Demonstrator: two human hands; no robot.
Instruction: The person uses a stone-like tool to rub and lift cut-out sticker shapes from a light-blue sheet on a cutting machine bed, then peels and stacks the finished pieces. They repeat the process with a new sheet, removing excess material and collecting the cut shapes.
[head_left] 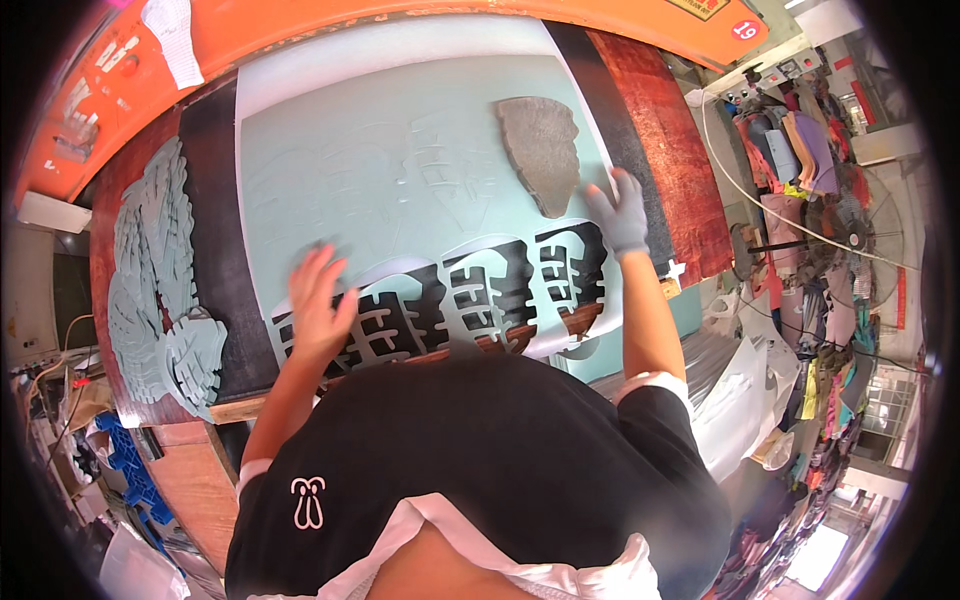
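A large pale green sheet (330, 150) covers the middle of the work surface, over a white layer that shows along its far edge. Its near edge has a row of cut-out openings, with the black surface (485, 290) showing through. My bare left hand (322, 300) is over the sheet's near left part, fingers apart and slightly blurred, gripping nothing. At the sheet's right edge my right hand (622, 212), in a grey glove with fingertips uncovered, has its fingers stretched out. Near it lies a flat grey-brown block with jagged sides (540, 155). Whether either hand touches the sheet cannot be made out.
Cut pale green pieces (155, 280) lie heaped on the left. An orange machine beam (380, 35) spans the far side. Reddish-brown boards (665, 150) flank the black surface. Clear plastic sheets (735, 395) sit at lower right, and a fan (855, 240) stands beyond.
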